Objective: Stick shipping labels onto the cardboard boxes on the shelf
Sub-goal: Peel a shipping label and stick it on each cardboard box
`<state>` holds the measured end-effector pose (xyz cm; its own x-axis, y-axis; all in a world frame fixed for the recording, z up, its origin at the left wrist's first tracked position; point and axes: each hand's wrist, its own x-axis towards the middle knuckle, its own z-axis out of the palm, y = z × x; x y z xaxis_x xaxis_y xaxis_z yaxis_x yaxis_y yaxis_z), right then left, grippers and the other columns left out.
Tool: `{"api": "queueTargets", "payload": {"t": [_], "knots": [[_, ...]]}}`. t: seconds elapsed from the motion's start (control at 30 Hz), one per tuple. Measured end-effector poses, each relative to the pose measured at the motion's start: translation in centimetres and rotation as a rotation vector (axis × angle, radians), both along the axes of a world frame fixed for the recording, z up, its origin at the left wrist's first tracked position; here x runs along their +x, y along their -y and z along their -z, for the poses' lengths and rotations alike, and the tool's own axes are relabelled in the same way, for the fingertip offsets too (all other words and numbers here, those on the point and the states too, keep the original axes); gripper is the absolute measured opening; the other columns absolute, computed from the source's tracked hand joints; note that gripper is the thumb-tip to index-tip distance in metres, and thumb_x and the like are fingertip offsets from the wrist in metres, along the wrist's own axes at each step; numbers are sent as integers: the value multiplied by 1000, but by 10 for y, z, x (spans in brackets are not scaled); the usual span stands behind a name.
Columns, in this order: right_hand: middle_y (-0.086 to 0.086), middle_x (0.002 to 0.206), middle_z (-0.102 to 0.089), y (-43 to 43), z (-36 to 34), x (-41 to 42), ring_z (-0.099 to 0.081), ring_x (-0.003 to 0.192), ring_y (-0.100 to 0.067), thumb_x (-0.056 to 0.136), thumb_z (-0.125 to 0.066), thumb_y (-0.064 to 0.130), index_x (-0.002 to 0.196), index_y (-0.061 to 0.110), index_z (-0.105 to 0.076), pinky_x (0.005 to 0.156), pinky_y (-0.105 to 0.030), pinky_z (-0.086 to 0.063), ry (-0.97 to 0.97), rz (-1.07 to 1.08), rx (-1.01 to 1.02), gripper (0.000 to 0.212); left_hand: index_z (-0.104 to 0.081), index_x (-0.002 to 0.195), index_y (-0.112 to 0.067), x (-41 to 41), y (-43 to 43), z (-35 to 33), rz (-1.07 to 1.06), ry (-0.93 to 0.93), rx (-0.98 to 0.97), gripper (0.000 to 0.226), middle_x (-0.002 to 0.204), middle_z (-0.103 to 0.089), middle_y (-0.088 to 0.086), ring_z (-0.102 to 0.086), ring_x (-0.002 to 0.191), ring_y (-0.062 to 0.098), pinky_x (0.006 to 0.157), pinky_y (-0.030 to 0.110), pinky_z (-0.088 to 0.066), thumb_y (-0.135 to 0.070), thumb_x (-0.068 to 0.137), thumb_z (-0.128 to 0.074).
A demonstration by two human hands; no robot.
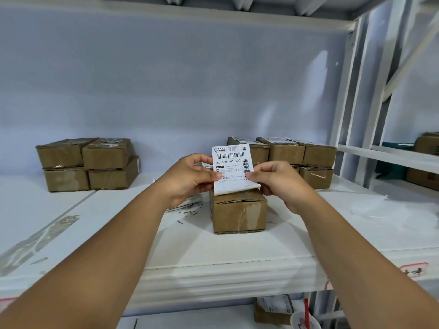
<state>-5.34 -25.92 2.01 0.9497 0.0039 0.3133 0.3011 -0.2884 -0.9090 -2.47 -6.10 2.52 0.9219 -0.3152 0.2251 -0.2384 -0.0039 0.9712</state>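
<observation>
A white shipping label (pixel 230 162) with barcodes stands upright above a small cardboard box (pixel 238 211) in the middle of the white shelf (pixel 213 252). My left hand (pixel 187 179) pinches the label's left edge. My right hand (pixel 275 179) pinches its lower right edge, where the bottom curls away. The label's lower edge is just above the box top. At the back left sits a stack of plain cardboard boxes (pixel 88 163). At the back right sits another box stack (pixel 297 157) with labels on the tops.
Loose label sheets (pixel 187 205) lie on the shelf under my left wrist. Crumpled clear backing (pixel 389 214) lies at the right. White shelf uprights (pixel 351 103) stand at the right, with more boxes (pixel 425 160) on the neighbouring rack. A lower shelf holds a box (pixel 273 309).
</observation>
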Motion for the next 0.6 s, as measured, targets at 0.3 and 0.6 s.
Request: {"api": "queueTargets", "payload": {"t": [0.3,0.6], "knots": [[9,52,-56,0,2,2,-39,46,-10,87,-65,10,63,15,-64,52,-22,-32,-15,18,-13,25,-56,96,-15,-5,-1,-3,28,19,59,26,67,-71,-5,-66,65,9,62,20,-52,4,81,-65],[15,50,-56,-2,0,-2,-37,47,-9,87,-65,10,64,12,-59,47,-16,-33,2,2,-64,24,-54,100,-14,-7,0,-5,52,20,59,32,64,-69,-4,-67,61,6,55,16,-51,8,80,-65]]}}
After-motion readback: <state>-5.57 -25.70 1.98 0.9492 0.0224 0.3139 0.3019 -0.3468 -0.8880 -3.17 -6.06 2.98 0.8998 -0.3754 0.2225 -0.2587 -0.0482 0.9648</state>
